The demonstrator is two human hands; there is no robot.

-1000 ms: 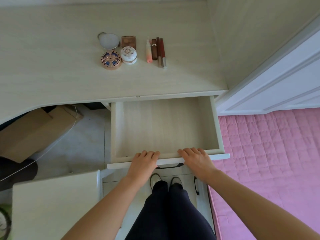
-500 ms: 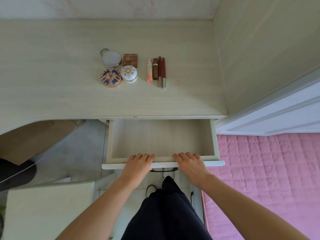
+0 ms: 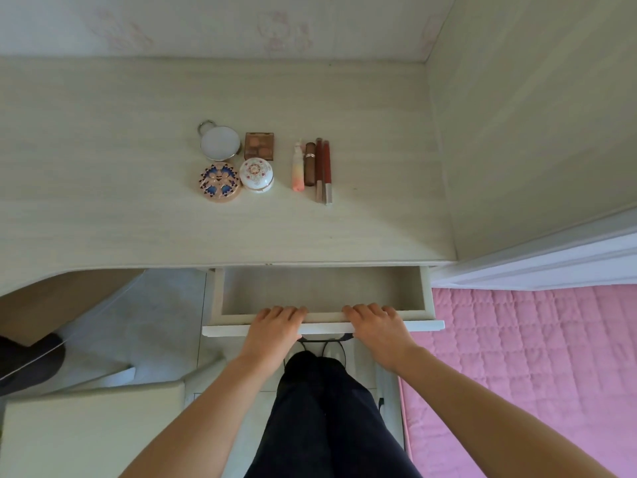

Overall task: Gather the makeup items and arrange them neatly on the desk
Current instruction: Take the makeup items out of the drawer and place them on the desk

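Makeup items lie in neat groups on the pale wooden desk [image 3: 103,201]: a round white compact [image 3: 220,143], a brown eyeshadow palette [image 3: 259,145], an ornate blue and gold compact [image 3: 219,181] and a white patterned jar [image 3: 256,174]. To their right lie a pink-orange tube [image 3: 297,170], a brown lipstick [image 3: 309,163] and two red lip sticks [image 3: 324,170] side by side. Below the desk edge, the drawer [image 3: 424,326] stands partly out, and nothing shows in the part I can see. My left hand [image 3: 274,331] and my right hand [image 3: 377,331] hold its front panel, fingers curled over the top edge.
A pink quilted bed [image 3: 534,357] lies at the right, with a white door frame [image 3: 551,263] and a tall wooden side panel [image 3: 534,115] above it. A cardboard box [image 3: 51,301] sits under the desk at the left. A pale seat [image 3: 86,436] stands at the lower left.
The drawer has slid in toward the desk, with both hands staying on its front panel. Much less of its inside shows now. The makeup items have not moved.
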